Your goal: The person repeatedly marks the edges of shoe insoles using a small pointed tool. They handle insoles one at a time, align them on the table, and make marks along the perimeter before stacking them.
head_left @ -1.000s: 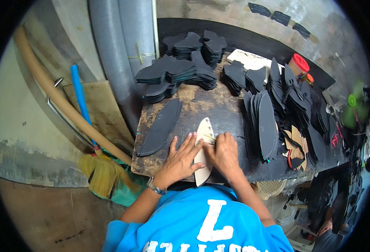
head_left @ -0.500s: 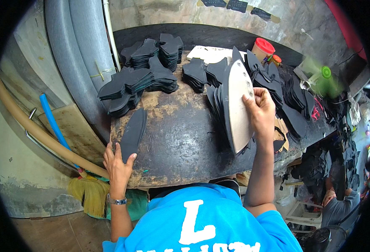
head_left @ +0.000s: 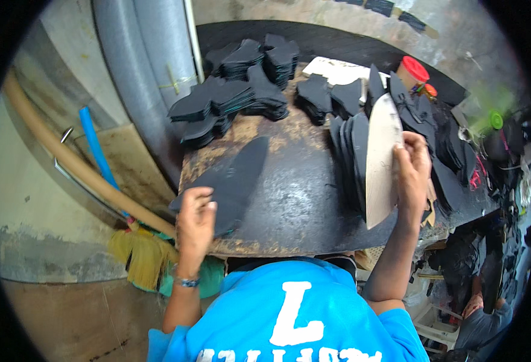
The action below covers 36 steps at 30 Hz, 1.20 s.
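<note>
My right-hand fingers [head_left: 411, 158] pinch the pale sole template [head_left: 381, 158] upright at three o'clock, clearing the counter [head_left: 301, 199], while left fingers [head_left: 194, 208] lift the black sheet [head_left: 232, 181] at nine.

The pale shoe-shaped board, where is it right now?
In the head view, the pale shoe-shaped board is on the table's right side, held upright in the right hand, leaning against the row of standing black pieces.
</note>
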Each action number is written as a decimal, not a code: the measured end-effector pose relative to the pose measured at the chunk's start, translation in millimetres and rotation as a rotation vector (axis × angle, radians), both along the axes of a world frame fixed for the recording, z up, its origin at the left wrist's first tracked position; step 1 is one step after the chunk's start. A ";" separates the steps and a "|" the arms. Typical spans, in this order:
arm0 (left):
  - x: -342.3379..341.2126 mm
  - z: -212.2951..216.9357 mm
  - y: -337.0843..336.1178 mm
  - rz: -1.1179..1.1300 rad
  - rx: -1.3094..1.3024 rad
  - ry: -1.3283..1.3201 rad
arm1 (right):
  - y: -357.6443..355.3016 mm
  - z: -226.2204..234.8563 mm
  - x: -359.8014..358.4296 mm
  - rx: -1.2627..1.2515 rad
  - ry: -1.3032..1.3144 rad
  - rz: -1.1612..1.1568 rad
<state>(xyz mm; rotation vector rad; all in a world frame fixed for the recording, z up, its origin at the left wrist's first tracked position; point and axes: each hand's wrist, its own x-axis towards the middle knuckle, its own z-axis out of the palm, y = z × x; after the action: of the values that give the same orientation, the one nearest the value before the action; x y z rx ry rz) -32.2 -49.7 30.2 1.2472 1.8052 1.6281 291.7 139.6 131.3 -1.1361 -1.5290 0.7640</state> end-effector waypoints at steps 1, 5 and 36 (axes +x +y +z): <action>10.0 -1.8 0.2 -0.060 -0.106 -0.052 | -15.9 6.4 -11.4 0.018 0.113 0.057; 53.3 -16.9 10.7 -0.221 -0.261 -0.114 | -66.8 -9.0 -63.4 -0.050 0.334 0.248; 14.1 -29.7 23.8 -0.453 -0.170 0.653 | -60.0 -131.7 -108.5 0.093 -0.338 0.521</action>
<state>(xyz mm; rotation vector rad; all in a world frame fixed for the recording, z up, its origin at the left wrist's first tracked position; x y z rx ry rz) -18.1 -25.8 0.5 2.0775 1.7514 0.8512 183.2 79.6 -0.4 -0.8284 -2.1686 0.8581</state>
